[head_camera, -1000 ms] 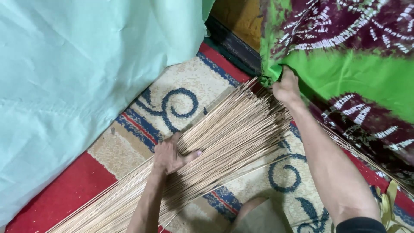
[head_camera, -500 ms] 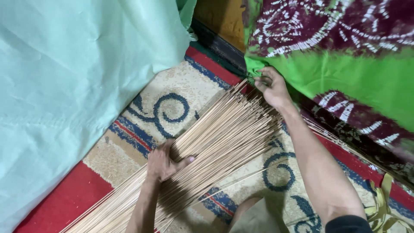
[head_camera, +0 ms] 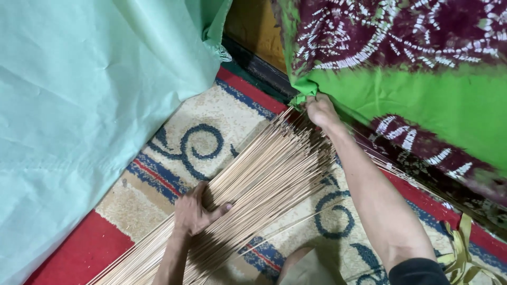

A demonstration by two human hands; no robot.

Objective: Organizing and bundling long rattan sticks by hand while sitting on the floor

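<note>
A large fan of thin pale bamboo sticks (head_camera: 264, 179) lies across a patterned carpet (head_camera: 211, 126), running from the lower left up to the right. My left hand (head_camera: 195, 211) presses palm-down on the sticks near their middle, thumb out to the right. My right hand (head_camera: 319, 111) is at the far ends of the sticks, fingers closed against the edge of a green and maroon cloth (head_camera: 412, 89); whether it grips the stick tips or the cloth is unclear.
A pale green sheet (head_camera: 90, 100) covers the left side. The carpet has a red border (head_camera: 74, 253) with blue swirls. A yellow strap (head_camera: 465, 248) lies at the lower right. A dark wooden edge (head_camera: 253, 58) runs behind the carpet.
The view has shifted slightly; both hands stay on the sticks. My right hand has reached a little further up to the cloth's edge, and my left hand has slid slightly along the bundle.
</note>
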